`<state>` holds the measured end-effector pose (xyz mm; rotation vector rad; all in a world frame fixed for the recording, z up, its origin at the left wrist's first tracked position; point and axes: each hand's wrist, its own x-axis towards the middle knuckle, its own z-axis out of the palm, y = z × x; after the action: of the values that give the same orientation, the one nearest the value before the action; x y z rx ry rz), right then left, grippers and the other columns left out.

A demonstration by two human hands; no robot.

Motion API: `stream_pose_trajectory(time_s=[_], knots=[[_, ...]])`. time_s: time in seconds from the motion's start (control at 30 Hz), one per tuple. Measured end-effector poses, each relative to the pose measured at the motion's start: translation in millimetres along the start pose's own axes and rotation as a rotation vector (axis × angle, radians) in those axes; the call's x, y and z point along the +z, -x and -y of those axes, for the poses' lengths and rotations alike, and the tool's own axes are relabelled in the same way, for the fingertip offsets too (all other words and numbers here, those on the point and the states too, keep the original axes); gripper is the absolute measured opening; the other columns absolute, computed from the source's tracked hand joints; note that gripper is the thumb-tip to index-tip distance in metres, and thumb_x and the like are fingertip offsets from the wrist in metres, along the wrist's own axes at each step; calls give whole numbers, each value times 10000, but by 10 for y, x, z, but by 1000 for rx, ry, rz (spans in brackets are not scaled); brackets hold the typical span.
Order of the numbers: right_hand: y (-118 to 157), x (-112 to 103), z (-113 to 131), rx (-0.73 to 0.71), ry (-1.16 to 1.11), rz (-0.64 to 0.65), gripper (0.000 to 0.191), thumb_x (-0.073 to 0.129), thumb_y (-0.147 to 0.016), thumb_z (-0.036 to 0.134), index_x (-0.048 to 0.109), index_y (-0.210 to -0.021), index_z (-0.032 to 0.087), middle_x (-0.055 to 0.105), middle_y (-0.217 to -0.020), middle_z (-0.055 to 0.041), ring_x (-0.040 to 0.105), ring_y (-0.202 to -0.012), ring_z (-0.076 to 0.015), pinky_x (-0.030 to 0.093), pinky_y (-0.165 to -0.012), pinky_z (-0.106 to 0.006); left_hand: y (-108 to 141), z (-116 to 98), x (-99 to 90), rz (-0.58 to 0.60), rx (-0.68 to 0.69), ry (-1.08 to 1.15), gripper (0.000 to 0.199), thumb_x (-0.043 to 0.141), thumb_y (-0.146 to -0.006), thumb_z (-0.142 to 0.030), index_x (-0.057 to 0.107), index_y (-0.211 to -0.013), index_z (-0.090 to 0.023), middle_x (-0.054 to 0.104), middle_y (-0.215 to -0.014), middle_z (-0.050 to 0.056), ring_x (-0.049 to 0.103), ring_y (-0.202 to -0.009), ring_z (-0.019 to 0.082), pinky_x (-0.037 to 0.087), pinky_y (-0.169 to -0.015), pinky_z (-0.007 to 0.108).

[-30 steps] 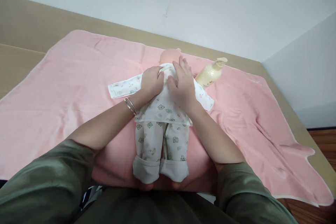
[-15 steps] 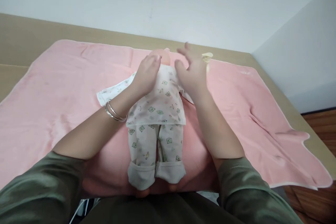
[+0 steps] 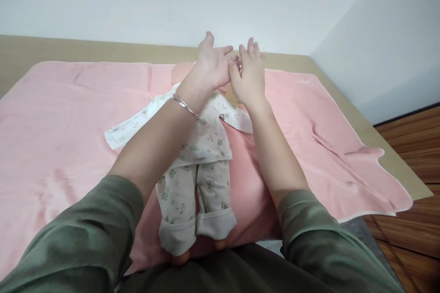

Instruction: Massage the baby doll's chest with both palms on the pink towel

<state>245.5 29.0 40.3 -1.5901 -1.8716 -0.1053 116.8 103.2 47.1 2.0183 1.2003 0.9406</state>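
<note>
A doll in a white patterned top [image 3: 213,139] and matching trousers [image 3: 211,183] with turned-up cuffs lies on a pink blanket [image 3: 96,100]. Its head [image 3: 180,72] is partly hidden behind my left forearm. My left hand [image 3: 213,62] is raised above the doll's shoulder, palm showing, fingers spread toward the right. Close beside it, my right hand [image 3: 250,71] has its fingers stretched out and its thumb near the left fingertips. Neither hand holds anything that I can see. Below my right hand, a yellowish object [image 3: 233,97] shows beside the doll's sleeve.
The blanket covers most of a light wooden table [image 3: 288,61]. Behind the table stands a white wall [image 3: 103,4]. At the right is a brown wood-grained surface [image 3: 412,146], lower than the tabletop.
My left hand has moved right, away from the doll's head, and turned to show its palm. My hands are closer together. The view has shifted, with the doll now further left.
</note>
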Motion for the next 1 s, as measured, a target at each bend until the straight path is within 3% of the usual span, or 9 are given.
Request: stream_pose_trajectory(time_s=[0.1,0.23,0.33,0.43,0.57,0.7,0.8,0.87,1.0], knots=[[9,30,44,-3,-10,51,622,281,-1083,541,444,-1588,216,410,-1699,-121,150,-1664,-402,57,-1330,-736,40,67,-4,98,-14,89,992,-262,-1042,-349,630,-1404,-112,741,-1125,149,675,-1247,287,536,-964,549],[14,109,-35,-20,10,-9,620,217,-1092,556,529,-1512,223,560,-1564,-134,219,-1644,-392,78,-1331,-729,75,159,30,9,10,40,925,-160,-1081,-383,698,-1288,-108,723,-1101,136,633,-1321,318,541,-955,564],[9,193,-88,-14,16,-62,637,157,-1094,560,556,-1469,235,611,-1470,-141,264,-1626,-396,137,-1326,-722,189,164,-17,63,-36,136,896,-135,-1079,-431,686,-1314,-161,734,-1099,126,641,-1329,322,570,-949,553],[-25,289,-118,-14,-25,-93,679,76,-1095,543,567,-1440,225,620,-1421,-144,328,-1590,-404,203,-1303,-715,502,36,-180,83,-68,223,782,-9,-1077,-555,597,-1436,-216,733,-1201,129,651,-1341,322,594,-934,526],[-92,402,-151,-66,-12,-124,714,21,-1093,492,596,-1400,199,615,-1375,-146,409,-1531,-403,294,-1240,-716,1077,-251,-493,208,-150,625,980,-308,-978,-422,403,-1580,-118,636,-1434,191,549,-1484,245,538,-1060,500],[-116,460,-144,-1,56,-169,647,111,-1092,459,658,-1296,180,620,-1317,-161,475,-1465,-401,359,-1183,-717,1512,-506,-804,123,-318,833,853,-114,-1033,-555,405,-1582,-158,624,-1469,166,491,-1532,251,465,-1180,478],[-104,464,-123,57,10,-270,576,188,-1087,469,680,-1202,192,652,-1251,-152,483,-1444,-381,373,-1168,-708,1694,-632,-1002,104,-369,1195,800,26,-1047,-623,332,-1615,-149,564,-1554,150,448,-1561,223,419,-1237,377],[-87,447,-110,57,-3,-294,529,224,-1084,485,669,-1195,222,675,-1245,-127,478,-1437,-335,368,-1182,-674,1773,-684,-1109,111,-382,1353,785,87,-1061,-638,314,-1617,-133,518,-1595,156,420,-1575,235,405,-1242,375],[-38,339,-46,103,13,-205,490,294,-1064,504,640,-1283,234,647,-1391,-131,490,-1434,-319,331,-1211,-673,1863,-702,-1243,68,-350,1422,751,168,-1083,-614,333,-1607,-101,464,-1642,186,352,-1608,280,346,-1271,422]])
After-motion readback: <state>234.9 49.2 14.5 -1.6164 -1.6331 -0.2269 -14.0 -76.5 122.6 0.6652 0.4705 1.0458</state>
